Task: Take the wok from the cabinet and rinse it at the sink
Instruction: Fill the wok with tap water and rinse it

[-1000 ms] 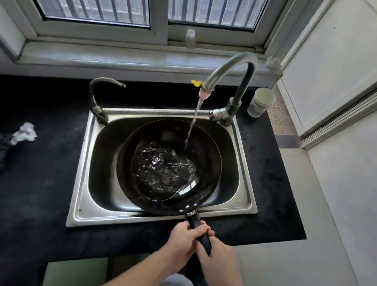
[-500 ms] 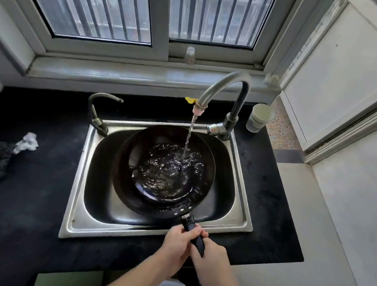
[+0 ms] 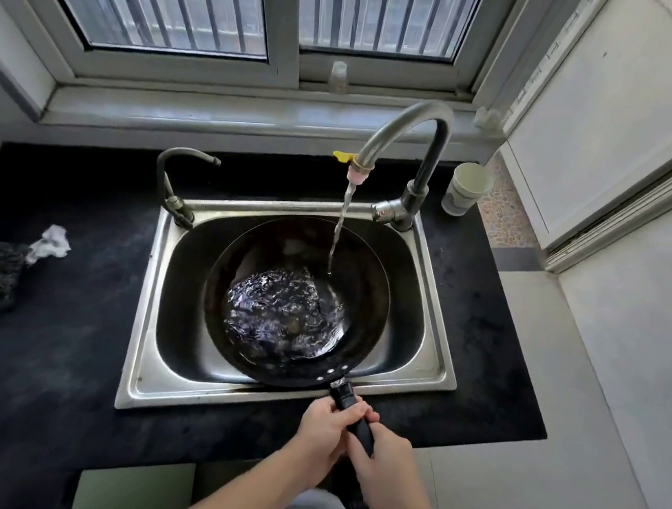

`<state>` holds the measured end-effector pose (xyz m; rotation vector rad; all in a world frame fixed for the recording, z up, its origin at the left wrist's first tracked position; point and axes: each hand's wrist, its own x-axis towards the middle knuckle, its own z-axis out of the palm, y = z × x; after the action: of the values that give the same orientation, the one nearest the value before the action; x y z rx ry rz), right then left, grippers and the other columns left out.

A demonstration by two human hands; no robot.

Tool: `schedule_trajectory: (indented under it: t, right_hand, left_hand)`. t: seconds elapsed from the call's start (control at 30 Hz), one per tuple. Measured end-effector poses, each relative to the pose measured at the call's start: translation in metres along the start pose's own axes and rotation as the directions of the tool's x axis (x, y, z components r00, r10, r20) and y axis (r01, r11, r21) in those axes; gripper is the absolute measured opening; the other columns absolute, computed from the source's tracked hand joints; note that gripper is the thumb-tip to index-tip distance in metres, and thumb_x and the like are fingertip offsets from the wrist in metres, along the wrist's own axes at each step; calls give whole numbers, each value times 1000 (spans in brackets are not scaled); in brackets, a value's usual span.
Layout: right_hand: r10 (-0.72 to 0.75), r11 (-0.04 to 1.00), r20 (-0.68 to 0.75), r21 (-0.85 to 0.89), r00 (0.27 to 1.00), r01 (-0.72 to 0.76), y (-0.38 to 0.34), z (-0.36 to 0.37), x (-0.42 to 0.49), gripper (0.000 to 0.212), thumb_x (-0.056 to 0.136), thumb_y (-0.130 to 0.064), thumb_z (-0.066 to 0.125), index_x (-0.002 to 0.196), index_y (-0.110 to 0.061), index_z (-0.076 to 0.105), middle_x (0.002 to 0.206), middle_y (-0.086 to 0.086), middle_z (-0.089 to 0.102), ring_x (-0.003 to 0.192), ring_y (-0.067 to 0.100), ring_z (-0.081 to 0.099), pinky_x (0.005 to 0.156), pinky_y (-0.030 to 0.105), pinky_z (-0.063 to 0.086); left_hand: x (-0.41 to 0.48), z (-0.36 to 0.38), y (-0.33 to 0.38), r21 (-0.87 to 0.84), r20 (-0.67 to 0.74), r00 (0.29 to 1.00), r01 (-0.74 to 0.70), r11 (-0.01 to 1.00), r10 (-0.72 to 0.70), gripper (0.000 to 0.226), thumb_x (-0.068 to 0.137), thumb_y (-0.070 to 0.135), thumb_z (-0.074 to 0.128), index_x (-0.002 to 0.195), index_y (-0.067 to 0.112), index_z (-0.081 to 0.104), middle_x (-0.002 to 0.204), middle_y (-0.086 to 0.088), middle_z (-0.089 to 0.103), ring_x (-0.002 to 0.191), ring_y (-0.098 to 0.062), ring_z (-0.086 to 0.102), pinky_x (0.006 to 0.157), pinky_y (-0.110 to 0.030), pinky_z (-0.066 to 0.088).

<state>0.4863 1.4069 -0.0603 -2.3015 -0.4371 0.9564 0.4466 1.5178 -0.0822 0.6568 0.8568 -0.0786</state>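
Observation:
A black wok (image 3: 367, 297) lies in the steel sink (image 3: 141, 357), with rippling water pooled in its bottom. Its black handle (image 3: 345, 396) sticks out over the sink's front rim. My left hand (image 3: 321, 436) grips the handle from the left and my right hand (image 3: 385, 466) grips it just behind, both fists wrapped round it. A curved steel faucet (image 3: 409, 136) at the back right runs a thin stream of water (image 3: 339, 229) onto the wok's far inner wall.
A black countertop (image 3: 36, 343) surrounds the sink. A small second tap (image 3: 173, 181) stands at the sink's back left. A white paper cup (image 3: 465, 188) sits right of the faucet. A dark scrubber with white crumpled paper (image 3: 21, 260) lies at the left. A barred window is behind.
The water pooled in the wok has sloshed toward the near side, and the stream now lands on the far inner wall. Both hands keep their grip on the handle.

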Motion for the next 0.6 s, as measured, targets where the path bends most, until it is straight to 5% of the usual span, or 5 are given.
schedule_trajectory:
  t: [0.1,0.33,0.6]
  right_hand:
    - [-29,999,-10,-36,1000,28,4,-11,7,11,91,-31,59,81,-32,57,69,-12,61,54,0,54,50,13,40]
    - [-104,993,-8,-62,995,104,-8,-13,29,31,92,-33,58,115,-15,66,83,-11,65,64,1,56,56,7,42]
    - [-43,997,46,-54,998,46,-11,3,20,19,92,-36,59,76,-27,55,68,-9,60,56,4,53,49,16,39]
  left_hand:
    - [6,11,3,17,-3,1000,14,1000,-14,5,93,-2,55,93,1,59,78,-12,68,71,-21,65,62,-31,56]
    - [6,13,23,20,-32,996,-77,997,78,20,92,-1,57,74,2,66,75,-13,67,71,-24,63,71,-35,54]
    - [-2,-3,16,44,-89,995,-49,998,53,8,93,1,57,88,-1,63,81,-13,68,73,-22,65,67,-31,56]
